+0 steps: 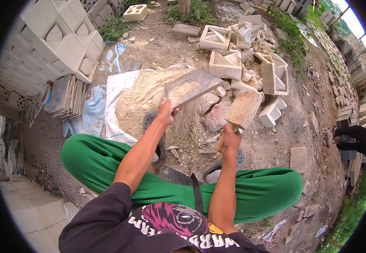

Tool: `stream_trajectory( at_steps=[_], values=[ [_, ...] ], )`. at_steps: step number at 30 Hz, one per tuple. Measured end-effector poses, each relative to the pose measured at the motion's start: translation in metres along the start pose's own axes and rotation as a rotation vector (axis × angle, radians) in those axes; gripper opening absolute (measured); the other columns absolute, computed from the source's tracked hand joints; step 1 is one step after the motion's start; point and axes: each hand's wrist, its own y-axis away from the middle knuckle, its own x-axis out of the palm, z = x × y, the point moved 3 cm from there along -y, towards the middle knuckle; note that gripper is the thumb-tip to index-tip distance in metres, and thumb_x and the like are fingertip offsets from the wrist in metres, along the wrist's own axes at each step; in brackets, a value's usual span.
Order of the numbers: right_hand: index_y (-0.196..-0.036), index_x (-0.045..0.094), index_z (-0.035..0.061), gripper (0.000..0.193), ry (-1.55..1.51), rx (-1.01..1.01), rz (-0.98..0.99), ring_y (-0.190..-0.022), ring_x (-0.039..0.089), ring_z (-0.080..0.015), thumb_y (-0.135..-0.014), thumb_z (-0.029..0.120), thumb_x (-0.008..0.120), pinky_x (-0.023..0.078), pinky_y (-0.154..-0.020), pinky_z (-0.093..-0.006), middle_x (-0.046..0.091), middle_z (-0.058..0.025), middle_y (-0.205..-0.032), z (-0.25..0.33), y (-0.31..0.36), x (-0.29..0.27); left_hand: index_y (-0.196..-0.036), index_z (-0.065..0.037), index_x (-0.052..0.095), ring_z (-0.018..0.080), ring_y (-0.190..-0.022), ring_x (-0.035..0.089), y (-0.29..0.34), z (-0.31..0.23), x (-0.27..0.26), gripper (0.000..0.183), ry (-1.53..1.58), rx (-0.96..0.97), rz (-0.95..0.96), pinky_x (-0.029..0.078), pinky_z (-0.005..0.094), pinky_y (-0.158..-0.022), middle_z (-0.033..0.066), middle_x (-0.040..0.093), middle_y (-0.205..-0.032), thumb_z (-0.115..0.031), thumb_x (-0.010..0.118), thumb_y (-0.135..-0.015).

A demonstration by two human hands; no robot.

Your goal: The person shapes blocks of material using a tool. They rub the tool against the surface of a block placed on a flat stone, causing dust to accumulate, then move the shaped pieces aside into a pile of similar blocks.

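My left hand (pixel 167 111) is closed on the near edge of a flat grey board (pixel 204 83), which is tilted and carries some pale, sandy grit on its left part. Closed round a short wooden handle, my right hand (pixel 230 139) holds a wooden mallet (pixel 245 109) with a broad, blocky head, worn and dusty. The mallet's head is to the right of the board, apart from it. Below the board and to its left, a heap of pale crushed grit (pixel 136 99) lies on a white sheet (pixel 112 105). Between the two tools sits a dusty, pinkish stone (pixel 216 117).
Broken pale hollow blocks (pixel 226 64) and rubble are piled ahead on the right. Stacked blocks (pixel 65 38) rise at the left, with thin boards (pixel 68 98) leaning below them. A wooden post (pixel 184 10) stands at the back. Another person's dark-clothed legs (pixel 355 139) show at the far right.
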Motion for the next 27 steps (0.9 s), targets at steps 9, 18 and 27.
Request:
stream_trajectory(
  at_steps=[9,18,27],
  values=[
    [-0.096,0.063,-0.0052,0.03,0.053,-0.012,0.065,-0.052,0.06,-0.0173,-0.076,0.016,0.071,0.051,-0.047,-0.0309,0.061,-0.0079,-0.072,-0.008,-0.004,0.006,-0.126,-0.001,0.051,0.0238,-0.078,0.072,-0.017,-0.057,-0.04,0.03,0.164,-0.255,-0.064,0.055,0.0177,-0.043,0.0179,0.066,-0.11,-0.018,0.038,-0.105],
    [-0.09,0.061,-0.0028,0.022,-0.032,-0.043,-0.002,-0.048,0.057,-0.0166,-0.078,0.013,0.071,0.05,-0.045,-0.0311,0.059,-0.0067,-0.067,-0.008,-0.005,-0.005,-0.131,0.0,0.046,0.0268,-0.078,0.071,0.005,-0.01,0.011,0.041,0.066,-0.147,-0.056,0.054,0.0242,-0.044,0.0163,0.064,-0.114,-0.031,0.041,-0.106],
    [-0.092,0.066,-0.0041,0.033,0.063,-0.071,-0.096,-0.051,0.063,-0.0176,-0.076,0.024,0.073,0.052,-0.051,-0.0308,0.065,-0.0078,-0.071,-0.012,-0.006,-0.021,-0.16,-0.016,0.011,0.018,-0.079,0.067,0.045,0.062,0.045,0.067,-0.194,0.139,0.052,0.058,0.0304,-0.048,0.0121,0.058,-0.128,-0.031,0.046,-0.105]
  ],
)
